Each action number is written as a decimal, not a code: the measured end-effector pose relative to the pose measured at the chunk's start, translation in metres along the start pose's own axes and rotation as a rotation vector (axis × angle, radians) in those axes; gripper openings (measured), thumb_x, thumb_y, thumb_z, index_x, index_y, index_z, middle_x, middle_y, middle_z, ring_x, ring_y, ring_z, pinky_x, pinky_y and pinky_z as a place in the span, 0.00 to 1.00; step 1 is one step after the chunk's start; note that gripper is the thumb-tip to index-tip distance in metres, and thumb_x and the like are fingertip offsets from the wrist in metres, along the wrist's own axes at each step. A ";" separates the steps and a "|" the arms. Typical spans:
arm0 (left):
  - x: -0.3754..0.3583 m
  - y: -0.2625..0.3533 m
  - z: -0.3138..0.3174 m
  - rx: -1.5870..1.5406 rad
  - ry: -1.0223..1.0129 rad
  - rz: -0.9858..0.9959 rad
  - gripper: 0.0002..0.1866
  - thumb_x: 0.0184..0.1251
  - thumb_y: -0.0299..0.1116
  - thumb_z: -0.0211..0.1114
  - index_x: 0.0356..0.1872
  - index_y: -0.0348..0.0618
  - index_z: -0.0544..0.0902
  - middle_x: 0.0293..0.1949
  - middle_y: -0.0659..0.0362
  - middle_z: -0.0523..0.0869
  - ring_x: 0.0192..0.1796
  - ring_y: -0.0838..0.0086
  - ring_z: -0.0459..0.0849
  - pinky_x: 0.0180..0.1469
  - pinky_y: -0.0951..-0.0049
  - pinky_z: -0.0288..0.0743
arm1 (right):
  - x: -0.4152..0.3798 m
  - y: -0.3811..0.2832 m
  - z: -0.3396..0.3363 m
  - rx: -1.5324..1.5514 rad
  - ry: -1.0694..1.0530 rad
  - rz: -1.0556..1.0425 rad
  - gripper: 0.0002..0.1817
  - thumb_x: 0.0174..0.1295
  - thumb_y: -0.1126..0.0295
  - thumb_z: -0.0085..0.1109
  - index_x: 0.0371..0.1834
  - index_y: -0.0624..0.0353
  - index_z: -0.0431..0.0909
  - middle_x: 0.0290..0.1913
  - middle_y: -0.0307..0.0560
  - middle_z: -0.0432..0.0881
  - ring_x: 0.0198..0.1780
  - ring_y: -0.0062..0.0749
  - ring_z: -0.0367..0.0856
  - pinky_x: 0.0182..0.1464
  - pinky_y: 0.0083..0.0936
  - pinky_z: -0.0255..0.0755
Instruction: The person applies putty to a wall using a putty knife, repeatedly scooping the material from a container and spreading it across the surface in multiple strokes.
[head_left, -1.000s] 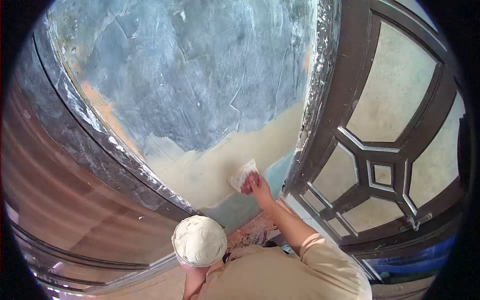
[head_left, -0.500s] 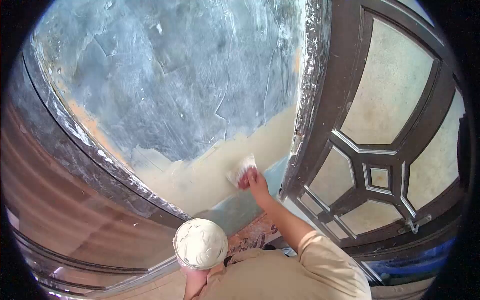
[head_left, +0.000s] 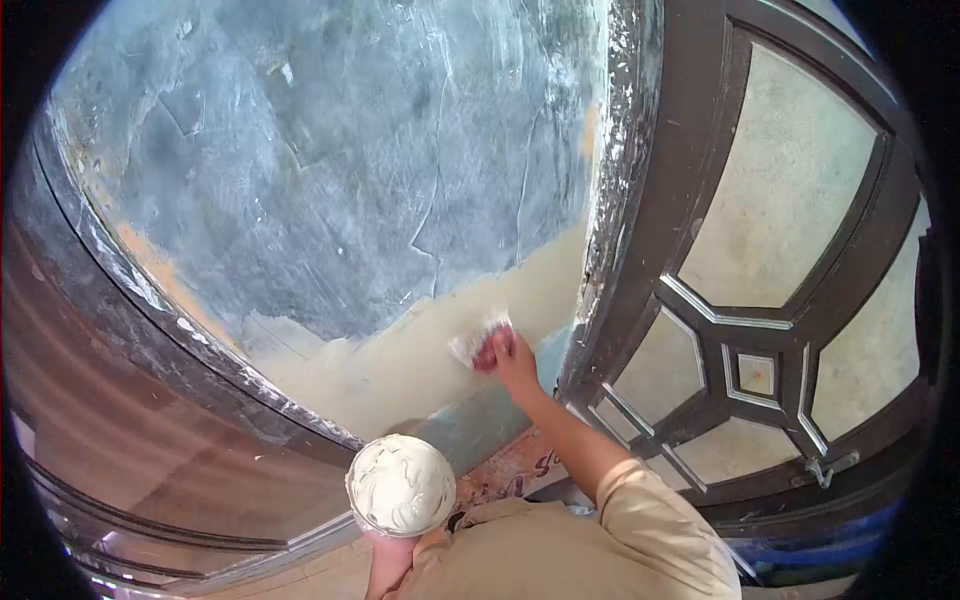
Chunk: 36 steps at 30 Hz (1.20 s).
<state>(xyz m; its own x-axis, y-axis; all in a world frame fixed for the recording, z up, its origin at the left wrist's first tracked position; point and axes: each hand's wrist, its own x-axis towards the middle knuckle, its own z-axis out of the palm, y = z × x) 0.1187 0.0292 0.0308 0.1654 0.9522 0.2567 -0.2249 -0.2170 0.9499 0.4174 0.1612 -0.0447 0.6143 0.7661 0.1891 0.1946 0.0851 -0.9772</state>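
Note:
My right hand (head_left: 514,362) is closed round a putty knife (head_left: 482,338) with a reddish handle. Its blade, smeared white, lies against the cream putty band (head_left: 375,370) on the lower part of the wall (head_left: 330,180). Above that band the wall is blue-grey and scratched. Close to my body, my left hand (head_left: 390,545) holds up a round container of creamy white putty (head_left: 401,485) from underneath. The putty hides most of the container and of my left fingers.
On the right stands a dark door (head_left: 690,225) with pale panels and a latch (head_left: 822,470). A worn, paint-spattered frame (head_left: 610,190) edges the wall there. Brown glossy panelling (head_left: 130,400) runs along the left. Below the band are bluish and reddish patches.
The view has shifted slightly, so the wall sits a little further left. The putty knife and my right hand have moved slightly up and left in view. The putty container stays near my body.

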 end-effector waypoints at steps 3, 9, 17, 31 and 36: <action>-0.002 -0.014 -0.003 0.080 -0.014 -0.025 0.32 0.66 0.34 0.62 0.69 0.39 0.62 0.66 0.48 0.70 0.65 0.61 0.73 0.66 0.57 0.70 | -0.033 0.077 -0.015 0.539 -0.225 0.185 0.17 0.71 0.57 0.53 0.41 0.63 0.75 0.30 0.38 0.78 0.33 0.22 0.74 0.39 0.23 0.70; 0.019 -0.022 0.022 -0.706 -0.016 -0.273 0.28 0.76 0.47 0.45 0.70 0.45 0.61 0.69 0.52 0.67 0.67 0.61 0.71 0.66 0.54 0.69 | -0.004 -0.022 -0.036 0.383 -0.030 0.083 0.15 0.72 0.58 0.53 0.44 0.61 0.75 0.34 0.35 0.77 0.35 0.17 0.72 0.38 0.20 0.69; 0.027 -0.029 0.048 -0.637 -0.067 -0.291 0.31 0.72 0.48 0.50 0.71 0.44 0.61 0.69 0.52 0.67 0.69 0.57 0.69 0.70 0.53 0.64 | 0.032 0.011 -0.034 0.200 -0.095 -0.017 0.21 0.70 0.57 0.55 0.51 0.66 0.75 0.41 0.47 0.81 0.46 0.33 0.79 0.51 0.30 0.71; 0.040 -0.021 0.085 -0.558 -0.097 -0.229 0.34 0.72 0.57 0.43 0.70 0.43 0.64 0.70 0.51 0.67 0.69 0.55 0.68 0.71 0.49 0.61 | 0.056 -0.042 -0.050 0.318 -0.052 -0.143 0.18 0.71 0.56 0.55 0.47 0.64 0.75 0.38 0.41 0.80 0.40 0.24 0.75 0.45 0.25 0.70; 0.033 -0.034 0.081 -0.153 -0.068 -0.100 0.28 0.71 0.41 0.56 0.68 0.41 0.64 0.67 0.50 0.70 0.66 0.59 0.72 0.67 0.53 0.69 | 0.015 0.067 -0.052 0.279 -0.061 0.171 0.14 0.72 0.58 0.52 0.42 0.59 0.75 0.30 0.36 0.77 0.33 0.20 0.73 0.38 0.21 0.69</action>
<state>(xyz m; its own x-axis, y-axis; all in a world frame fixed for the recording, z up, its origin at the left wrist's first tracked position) 0.2094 0.0508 0.0214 0.2578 0.9494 0.1793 -0.3471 -0.0822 0.9342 0.4794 0.1447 -0.1021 0.5711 0.8206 0.0217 -0.1301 0.1166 -0.9846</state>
